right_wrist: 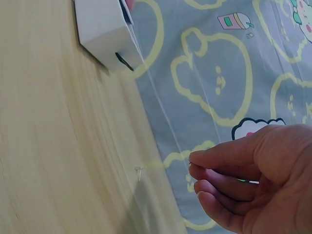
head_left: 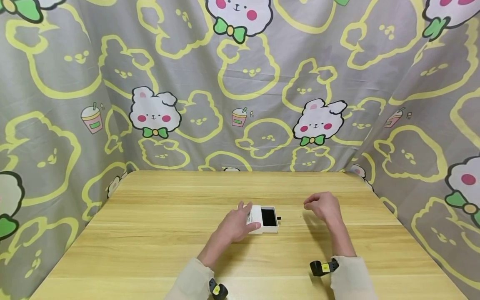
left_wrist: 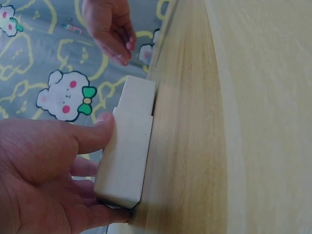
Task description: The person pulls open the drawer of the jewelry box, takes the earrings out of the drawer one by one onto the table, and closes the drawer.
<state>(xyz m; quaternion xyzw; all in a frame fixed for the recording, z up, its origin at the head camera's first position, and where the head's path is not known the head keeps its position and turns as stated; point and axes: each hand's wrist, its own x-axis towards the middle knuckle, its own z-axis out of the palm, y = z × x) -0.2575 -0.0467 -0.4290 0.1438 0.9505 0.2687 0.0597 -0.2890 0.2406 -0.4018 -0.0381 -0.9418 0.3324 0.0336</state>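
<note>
A small white slide-out box [head_left: 256, 219] lies on the table, its inner tray [head_left: 269, 230] pulled partway out to the right. A black pad [head_left: 268, 217] lines the tray, and a short black pull tab [head_left: 279, 218] sticks out at its end. My left hand [head_left: 235, 224] grips the box's sleeve between thumb and fingers. To the right, my right hand [head_left: 323, 207] is raised above the table, thumb and index fingertips pinched together. A tiny dark speck shows between them in the right wrist view; I cannot tell its kind. Below lies a tiny thin silvery piece [right_wrist: 140, 170], like an earring.
The wood-grain table [head_left: 168, 258] reaches back to a grey curtain [head_left: 258, 91] printed with yellow outlines and white bunnies, which also hangs along both sides. Each wrist wears a black camera, such as the right wrist camera [head_left: 318, 268].
</note>
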